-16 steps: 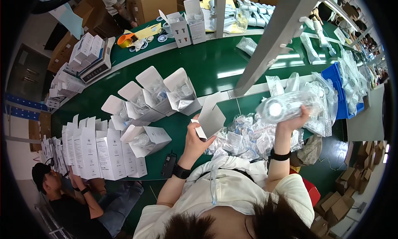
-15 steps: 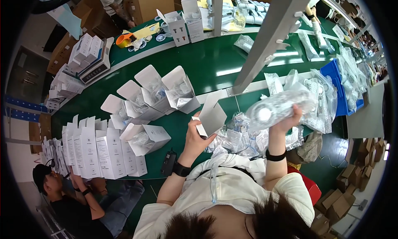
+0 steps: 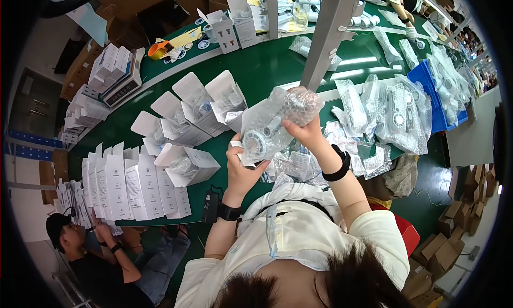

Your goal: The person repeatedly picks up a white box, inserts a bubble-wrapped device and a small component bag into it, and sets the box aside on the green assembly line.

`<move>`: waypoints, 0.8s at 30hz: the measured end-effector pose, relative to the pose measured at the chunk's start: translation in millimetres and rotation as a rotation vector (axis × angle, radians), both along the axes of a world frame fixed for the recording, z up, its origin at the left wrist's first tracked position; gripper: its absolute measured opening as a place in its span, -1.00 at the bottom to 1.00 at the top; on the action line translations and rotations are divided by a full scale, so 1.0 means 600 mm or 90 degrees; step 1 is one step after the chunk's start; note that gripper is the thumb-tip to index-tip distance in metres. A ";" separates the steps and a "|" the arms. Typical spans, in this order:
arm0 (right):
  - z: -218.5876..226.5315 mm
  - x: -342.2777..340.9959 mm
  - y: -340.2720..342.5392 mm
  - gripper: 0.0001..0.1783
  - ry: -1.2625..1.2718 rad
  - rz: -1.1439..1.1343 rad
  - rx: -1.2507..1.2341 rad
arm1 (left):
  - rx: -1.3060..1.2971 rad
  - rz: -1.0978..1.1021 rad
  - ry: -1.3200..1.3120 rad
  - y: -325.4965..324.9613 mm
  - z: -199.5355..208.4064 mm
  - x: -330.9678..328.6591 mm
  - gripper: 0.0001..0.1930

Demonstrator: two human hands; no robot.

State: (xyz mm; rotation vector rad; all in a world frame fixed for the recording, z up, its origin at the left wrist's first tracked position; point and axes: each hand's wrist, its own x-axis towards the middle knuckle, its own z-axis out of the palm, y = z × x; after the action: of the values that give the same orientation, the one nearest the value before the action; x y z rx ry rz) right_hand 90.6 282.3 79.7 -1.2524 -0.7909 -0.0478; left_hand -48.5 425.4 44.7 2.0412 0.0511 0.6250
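Note:
In front of me my left hand [image 3: 244, 168] is closed around a small white carton [image 3: 247, 119], its flap raised and most of it hidden. My right hand [image 3: 306, 131] grips a bubble-wrapped device [image 3: 270, 130] with a round end. That round end lies at the carton's mouth, over my left fingers; whether it is inside, I cannot tell. Beyond my left hand stand several open white cartons [image 3: 206, 127] holding clear-bagged parts. One more open carton [image 3: 195, 164] lies tilted beside that hand. Below my right forearm spreads a pile of small clear bags [image 3: 299, 166].
More bubble-wrapped devices [image 3: 398, 113] lie on the right, beside a blue bin [image 3: 427, 89]. White cartons [image 3: 141, 190] stand in a row at left. A grey metal post [image 3: 327, 38] rises from the green table [image 3: 267, 62]. A person in a black cap [image 3: 80, 254] sits lower left.
My right hand has brought the bubble-wrapped device leftward, from over the bag pile to the carton in my left hand. The left hand has shifted slightly left, still holding the carton.

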 end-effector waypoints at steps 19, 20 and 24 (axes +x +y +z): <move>-0.035 -0.005 0.004 -0.73 -0.115 -0.046 -0.184 | -0.130 0.078 -0.072 0.085 -0.050 -0.002 -0.34; -0.088 -0.006 0.006 -0.69 -0.110 -0.025 -0.344 | -0.132 0.108 -0.091 0.086 -0.062 -0.010 -0.35; -0.223 -0.050 0.038 -0.68 -0.137 0.020 -0.589 | -0.054 0.171 -0.007 0.085 -0.052 -0.023 -0.41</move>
State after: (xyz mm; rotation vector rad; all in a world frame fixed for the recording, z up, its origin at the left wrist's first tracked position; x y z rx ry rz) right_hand 60.8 304.9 -54.3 -2.1294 -1.0672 0.2392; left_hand -62.0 476.2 13.2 1.9636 0.3444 0.7864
